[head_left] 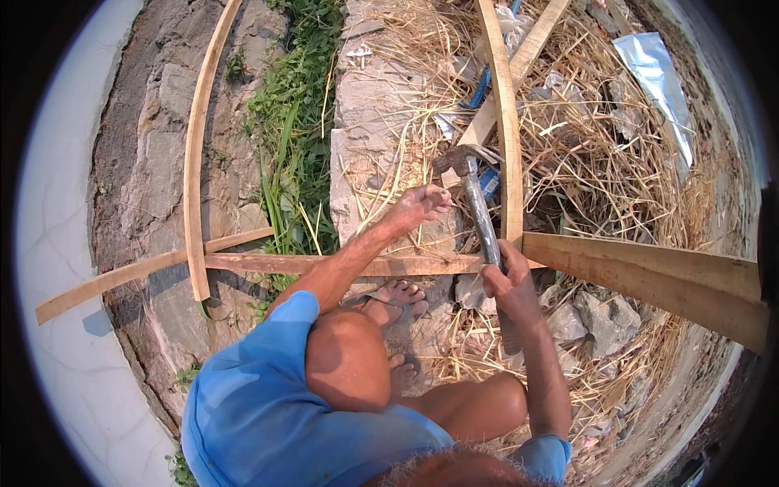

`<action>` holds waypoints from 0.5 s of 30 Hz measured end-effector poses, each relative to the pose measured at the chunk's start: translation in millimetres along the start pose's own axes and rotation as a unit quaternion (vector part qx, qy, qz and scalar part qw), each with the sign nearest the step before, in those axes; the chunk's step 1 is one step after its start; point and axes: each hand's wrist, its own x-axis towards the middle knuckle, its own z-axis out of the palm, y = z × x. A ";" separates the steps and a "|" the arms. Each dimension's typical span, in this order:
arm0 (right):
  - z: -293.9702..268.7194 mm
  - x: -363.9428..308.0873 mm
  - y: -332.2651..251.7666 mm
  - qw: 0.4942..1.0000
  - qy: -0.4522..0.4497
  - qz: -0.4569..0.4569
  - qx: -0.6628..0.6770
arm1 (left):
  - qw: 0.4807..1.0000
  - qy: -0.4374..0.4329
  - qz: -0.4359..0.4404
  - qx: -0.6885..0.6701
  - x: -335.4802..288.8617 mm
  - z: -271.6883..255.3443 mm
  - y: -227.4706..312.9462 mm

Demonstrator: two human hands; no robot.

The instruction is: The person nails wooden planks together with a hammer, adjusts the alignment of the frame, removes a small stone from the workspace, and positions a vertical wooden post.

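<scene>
A claw hammer with a metal shaft and a dark grip is in my right hand, which wraps round the handle. Its head points away from me, beside a long wooden strip that runs away from me. My left hand hovers left of the hammer, fingers curled together; whether something small is pinched in them is too small to tell. Below my left forearm lies a wooden crosspiece, which meets the long strip near my right hand.
Another long strip crosses the crosspiece at the left, near a slanting piece. A thick plank extends right. Behind the frame lie dry straw, a diagonal board and a silvery sheet. Green weeds and broken stones are around.
</scene>
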 end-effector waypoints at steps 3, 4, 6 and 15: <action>35.6 54.3 -16.4 0.996 -0.015 -0.003 0.086 | 0.973 -0.061 -0.006 -0.224 -13.3 12.6 21.3; 47.5 62.4 -37.0 0.993 -0.022 0.001 0.114 | 0.963 -0.069 -0.003 -0.261 -16.7 8.8 36.0; 64.0 70.8 -78.8 0.987 -0.015 0.034 0.153 | 0.964 -0.056 0.010 -0.261 -22.6 -11.5 74.1; 135.5 -20.0 -285.7 0.947 -0.011 0.216 0.238 | 0.980 0.099 -0.103 -0.139 -178.5 -109.4 242.0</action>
